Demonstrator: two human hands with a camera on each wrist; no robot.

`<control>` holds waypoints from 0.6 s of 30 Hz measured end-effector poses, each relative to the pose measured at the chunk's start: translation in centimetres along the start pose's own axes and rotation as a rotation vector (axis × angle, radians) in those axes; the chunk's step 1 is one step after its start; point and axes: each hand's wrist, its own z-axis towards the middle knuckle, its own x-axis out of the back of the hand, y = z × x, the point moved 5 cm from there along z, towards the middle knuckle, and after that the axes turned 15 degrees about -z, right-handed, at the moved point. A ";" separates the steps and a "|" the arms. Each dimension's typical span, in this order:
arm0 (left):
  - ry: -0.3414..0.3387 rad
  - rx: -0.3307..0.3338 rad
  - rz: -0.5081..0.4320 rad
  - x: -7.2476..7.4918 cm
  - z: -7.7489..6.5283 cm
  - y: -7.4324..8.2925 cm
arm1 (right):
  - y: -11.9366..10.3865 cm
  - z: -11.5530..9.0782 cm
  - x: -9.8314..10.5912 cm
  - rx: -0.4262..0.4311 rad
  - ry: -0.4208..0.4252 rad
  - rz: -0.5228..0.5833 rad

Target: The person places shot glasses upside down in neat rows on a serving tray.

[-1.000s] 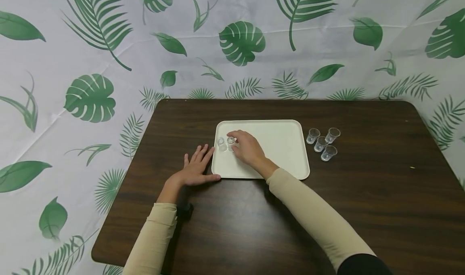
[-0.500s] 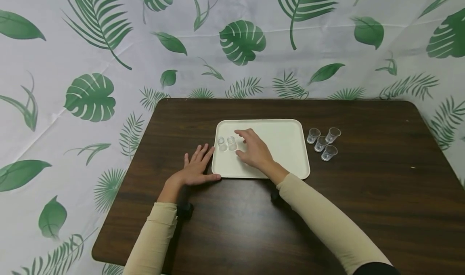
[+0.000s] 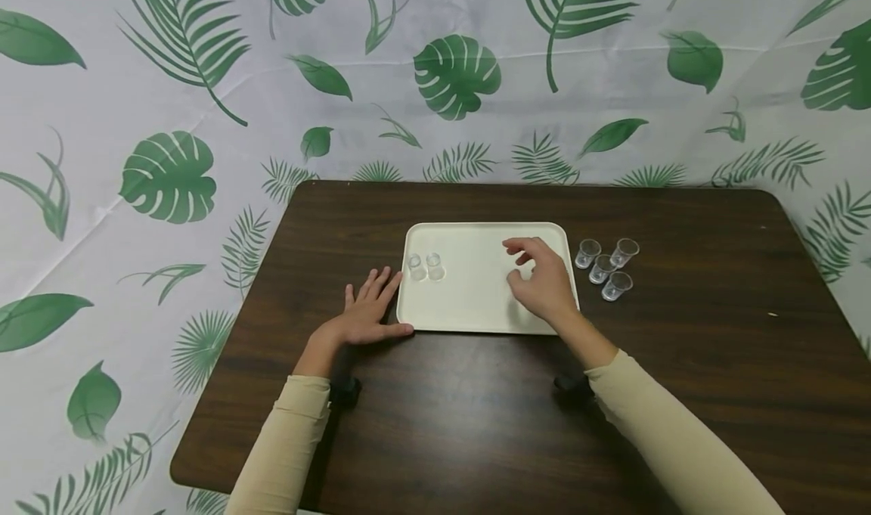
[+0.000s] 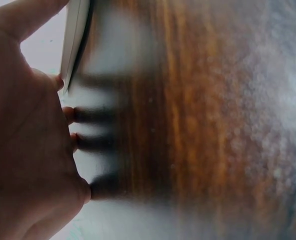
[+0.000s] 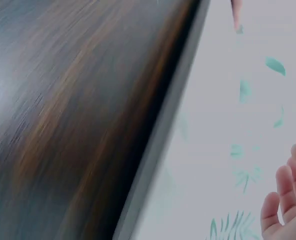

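**Right hand (image 3: 544, 280) free of the second cup (image 3: 435, 267), now over the right of the tray (image 3: 469, 303)**

A second ago the right hand gripped this small clear cup; now the cup stands by itself beside the first cup (image 3: 416, 267), at the tray's left end. Both appear to be mouth-down. The right hand hovers over the tray's right part, fingers bent, a gap between thumb and forefinger, holding nothing. The left hand (image 3: 364, 318) has stayed put, spread wide on the table at the tray's near left corner, its thumb along the near edge. It grips nothing.

So, judging by the layout, two cups are placed, while the four loose cups (image 3: 602, 269) remain off the tray, grouped mouth-up just beyond its right edge.

The table (image 3: 435, 409) is dark, wood-grained and round-cornered, with a small yellow speck (image 3: 772, 314) to the right. Behind it hangs a pale cloth (image 3: 272, 99) printed with green leaves. Beige sleeves (image 3: 279, 439) cover the person's forearms.
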 end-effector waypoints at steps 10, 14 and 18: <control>-0.008 0.008 0.012 -0.1 -0.1 0.1 | 6.5 -1.8 7.1 -0.323 0.299 0.091; 0.001 0.007 0.012 -0.1 -0.1 0.0 | 8.9 -2.6 9.0 -0.422 0.382 0.077; 0.002 0.000 0.015 0.0 -0.1 0.0 | 11.2 -3.8 9.8 -0.529 0.364 0.053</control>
